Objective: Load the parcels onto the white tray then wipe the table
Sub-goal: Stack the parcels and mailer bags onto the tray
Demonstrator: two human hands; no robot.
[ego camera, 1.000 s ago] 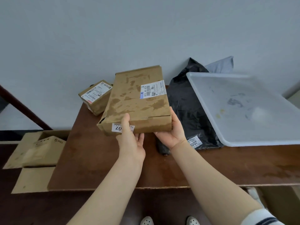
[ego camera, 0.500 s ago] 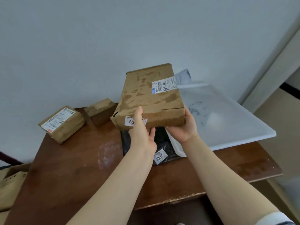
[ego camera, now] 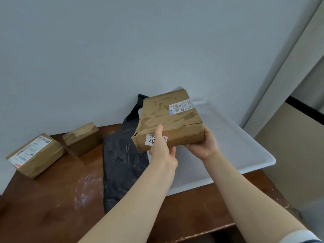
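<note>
The loading step is in hand: a flat cardboard parcel (ego camera: 171,120) (creased, blotched with darker stains) is held over the left side of the white tray (ego camera: 242,149), seemingly not yet set down. Its near edge is gripped by the left hand (ego camera: 162,149) and right hand (ego camera: 204,146), fingers curled beneath. Lowering and release are called for next. A limp black mailer (ego camera: 121,160), a labelled box (ego camera: 35,155) and a plain box (ego camera: 82,138) remain on the brown worktop (ego camera: 52,207) at left.

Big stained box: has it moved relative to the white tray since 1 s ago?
Yes, rightward. The big box was left of the white tray, clear of it; now it hangs over the tray's left part.
</note>
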